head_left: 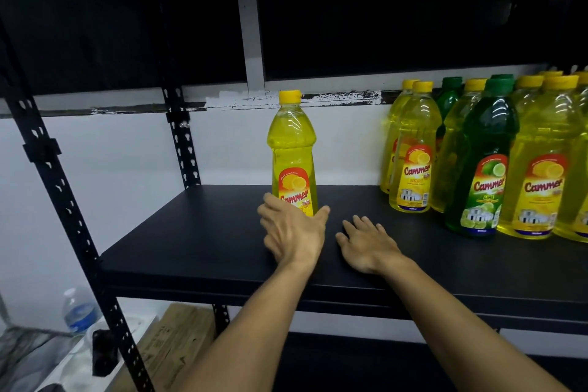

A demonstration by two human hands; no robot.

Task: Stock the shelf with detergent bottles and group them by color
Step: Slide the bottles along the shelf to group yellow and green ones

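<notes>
A single yellow detergent bottle [293, 153] stands upright near the middle of the black shelf board [197, 232]. My left hand [292, 232] is open just in front of its base, fingers and thumb spread to either side of the bottle's foot; I cannot tell whether they touch it. My right hand [366, 242] hovers open over the shelf, a little to the right, holding nothing. At the right end stands a mixed cluster of several yellow bottles [410, 149] and green bottles [483, 162], the green ones in among the yellow.
Black perforated uprights [63, 200] frame the shelf on the left. A white wall lies behind. Below left, a clear water bottle [78, 312] and a cardboard box [178, 337] sit on the floor. Bare shelf surface stretches between the lone bottle and the cluster.
</notes>
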